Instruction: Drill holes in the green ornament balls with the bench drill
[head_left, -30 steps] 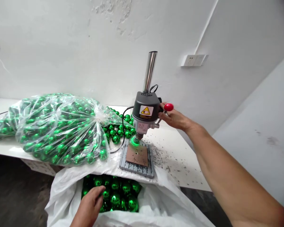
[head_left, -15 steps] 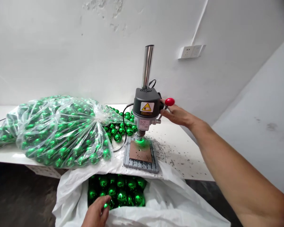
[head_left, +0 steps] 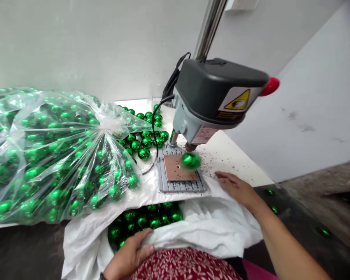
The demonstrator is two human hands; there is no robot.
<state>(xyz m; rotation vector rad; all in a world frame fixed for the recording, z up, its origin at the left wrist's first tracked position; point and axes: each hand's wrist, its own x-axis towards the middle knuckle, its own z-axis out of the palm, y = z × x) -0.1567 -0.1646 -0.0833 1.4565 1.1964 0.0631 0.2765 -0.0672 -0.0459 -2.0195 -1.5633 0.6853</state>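
At the near side, my left hand (head_left: 130, 252) is closed on the rim of a white cloth sack (head_left: 204, 229), beside the shiny green balls (head_left: 142, 221) inside it. My right hand (head_left: 236, 189) is open, its fingers stretched over the sack's cloth by the table edge. Neither hand touches the bench drill press (head_left: 221, 93). A blurred green ball (head_left: 190, 160) shows right under its chuck, over a brown square board (head_left: 175, 171) with a small hole. That board lies on the drill's grey slotted base (head_left: 182, 187).
A knotted clear plastic bag (head_left: 61, 155) full of green balls covers the table's left side. Loose green balls (head_left: 144, 153) lie behind it, near a black cable (head_left: 153, 134). Dark shavings litter the white table (head_left: 245, 163). Several balls (head_left: 274, 210) are on the floor at right.
My right hand has left the drill's red-knobbed handle and come down to the sack. My left hand has moved from the balls to the sack's rim. The view has shifted closer and tilted.
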